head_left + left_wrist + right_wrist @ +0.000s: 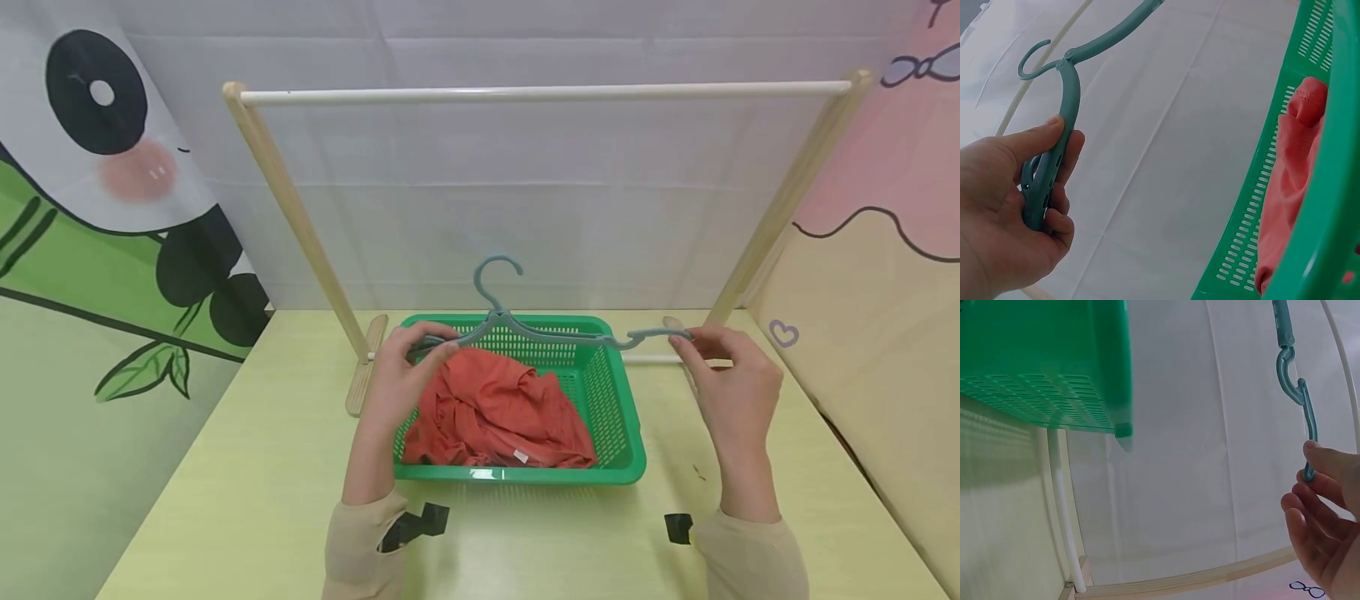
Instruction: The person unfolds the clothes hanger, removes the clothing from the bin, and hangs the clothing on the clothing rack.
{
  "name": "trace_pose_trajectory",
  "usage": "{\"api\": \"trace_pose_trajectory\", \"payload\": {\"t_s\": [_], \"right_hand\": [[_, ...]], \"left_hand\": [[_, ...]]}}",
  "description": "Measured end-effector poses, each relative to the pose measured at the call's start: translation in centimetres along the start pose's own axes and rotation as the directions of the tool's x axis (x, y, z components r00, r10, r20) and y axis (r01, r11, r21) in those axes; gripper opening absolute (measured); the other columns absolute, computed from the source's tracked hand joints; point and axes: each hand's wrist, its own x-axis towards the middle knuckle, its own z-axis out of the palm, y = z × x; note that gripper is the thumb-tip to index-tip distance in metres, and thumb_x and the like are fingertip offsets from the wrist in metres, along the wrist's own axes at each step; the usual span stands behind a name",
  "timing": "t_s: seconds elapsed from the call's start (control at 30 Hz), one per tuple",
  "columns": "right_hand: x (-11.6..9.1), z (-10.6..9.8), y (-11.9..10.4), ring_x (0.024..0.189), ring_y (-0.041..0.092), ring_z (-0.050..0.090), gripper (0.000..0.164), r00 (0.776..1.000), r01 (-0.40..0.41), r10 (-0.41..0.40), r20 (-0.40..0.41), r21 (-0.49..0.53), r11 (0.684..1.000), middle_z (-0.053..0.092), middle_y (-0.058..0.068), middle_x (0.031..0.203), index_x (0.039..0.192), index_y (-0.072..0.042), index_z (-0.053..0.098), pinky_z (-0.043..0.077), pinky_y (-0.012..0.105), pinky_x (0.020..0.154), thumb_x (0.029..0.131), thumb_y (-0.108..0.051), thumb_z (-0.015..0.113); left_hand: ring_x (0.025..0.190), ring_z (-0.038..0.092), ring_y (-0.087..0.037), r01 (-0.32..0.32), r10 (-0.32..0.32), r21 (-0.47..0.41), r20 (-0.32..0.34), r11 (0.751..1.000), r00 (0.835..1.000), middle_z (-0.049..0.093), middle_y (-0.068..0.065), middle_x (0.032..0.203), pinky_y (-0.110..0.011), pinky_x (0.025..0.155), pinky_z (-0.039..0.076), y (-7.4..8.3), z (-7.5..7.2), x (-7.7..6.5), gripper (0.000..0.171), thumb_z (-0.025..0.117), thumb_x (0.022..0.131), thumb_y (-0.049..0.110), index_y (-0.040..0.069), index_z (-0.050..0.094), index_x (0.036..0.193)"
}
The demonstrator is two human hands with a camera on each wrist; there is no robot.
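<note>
A teal folding clothes hanger point(551, 335) is held level above the basket, its hook pointing up. My left hand point(405, 375) grips one arm of it; in the left wrist view the fingers of that hand point(1016, 206) curl round the hanger point(1071, 94). At the other end, my right hand point(731, 383) pinches the thin tip between thumb and forefinger, with the remaining fingers loosely bent in the right wrist view. Below lies a crumpled red garment point(495, 408) with a small white label, inside the green plastic basket point(633, 442).
A rack with wooden posts point(292, 208) and a white top rail point(547, 93) stands behind the basket. Everything sits on a pale yellow table point(247, 467). A white cloth point(510, 200) hangs at the back, and printed cartoon panels flank both sides.
</note>
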Motion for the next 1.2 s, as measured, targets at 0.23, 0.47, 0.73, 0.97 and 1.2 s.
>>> {"api": "trace_pose_trajectory", "payload": {"t_s": [0.23,0.47,0.73,0.97,1.2], "right_hand": [[-0.5,0.2,0.5,0.069,-0.029,0.043,0.02,0.999,0.006,-0.003,0.049,-0.047,0.999,0.076,0.012,0.087,0.094,-0.007,0.078,0.037,-0.004,0.063,0.083,-0.023,0.081],[-0.5,-0.2,0.5,0.073,-0.024,0.049,0.021,0.993,-0.034,0.042,0.114,-0.068,0.997,0.075,0.01,0.091,0.099,-0.009,0.077,0.04,-0.002,0.066,0.084,-0.023,0.08],[-0.5,0.1,0.0,0.105,0.032,0.054,0.041,0.97,0.124,-0.123,0.21,0.01,0.992,0.061,0.018,0.113,0.121,-0.009,0.069,0.037,0.042,0.085,0.082,-0.011,0.08],[-0.7,1.5,-1.1,0.101,0.028,0.051,0.035,0.926,0.284,-0.309,0.216,0.14,0.949,0.067,0.015,0.108,0.111,-0.007,0.073,0.034,0.039,0.085,0.077,-0.004,0.082],[-0.9,2.1,-1.8,0.082,0.012,0.046,0.029,0.867,0.402,-0.445,0.224,0.212,0.891,0.072,0.003,0.086,0.101,-0.011,0.076,0.031,0.029,0.081,0.074,-0.001,0.083]], "left_hand": [[0.095,0.05,-0.015,0.016,-0.016,-0.031,-0.016,0.999,1.0,0.065,-0.012,0.099,-0.026,0.078,0.047,0.0,0.2,0.1,0.017,0.07,0.092,0.016,0.009,0.072,0.106],[0.095,0.05,-0.017,0.026,-0.026,-0.027,0.0,0.999,1.0,0.065,-0.012,0.099,-0.026,0.076,0.048,0.0,0.1,0.0,0.016,0.07,0.092,0.018,0.009,0.073,0.106],[0.089,0.046,-0.018,0.019,-0.019,-0.005,0.015,1.0,1.0,0.064,-0.01,0.095,-0.027,0.073,0.045,-0.3,0.5,-0.1,0.016,0.071,0.091,0.02,0.012,0.073,0.105],[0.088,0.045,-0.018,0.015,-0.016,0.015,0.054,1.0,0.998,0.063,-0.009,0.098,-0.025,0.075,0.053,0.2,1.1,-0.3,0.017,0.07,0.092,0.022,0.014,0.073,0.107],[0.087,0.047,-0.018,0.001,-0.003,0.033,0.059,0.999,0.998,0.064,-0.007,0.097,-0.031,0.075,0.054,0.3,1.3,-0.3,0.016,0.07,0.092,0.02,0.015,0.073,0.107]]}}
